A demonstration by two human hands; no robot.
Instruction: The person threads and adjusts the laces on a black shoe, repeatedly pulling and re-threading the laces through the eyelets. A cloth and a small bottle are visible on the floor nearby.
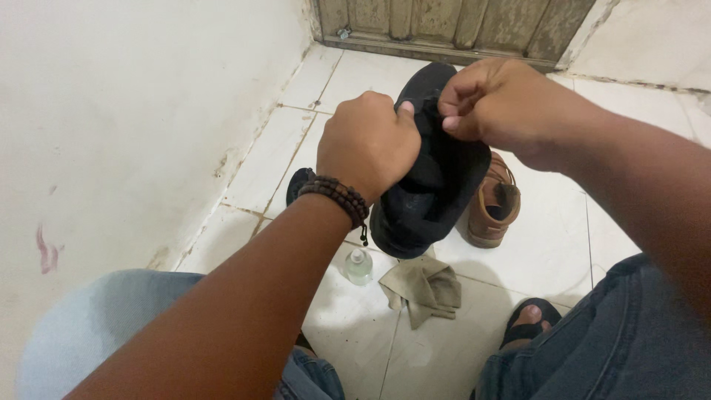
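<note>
both hands are gripping a black shoe (433, 185) above the tiles (552, 244) — left hand (368, 144) fisted on it, right hand (492, 104) pinching its top — hiding part of a brown shoe (492, 207), bottle (359, 265) and rag (422, 289) lying below.

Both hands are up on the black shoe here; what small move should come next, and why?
Probably a short pull by the right hand: its fingertips pinch something small at the black shoe's upper edge, likely a lace, while the left hand grips the shoe off the floor.
</note>
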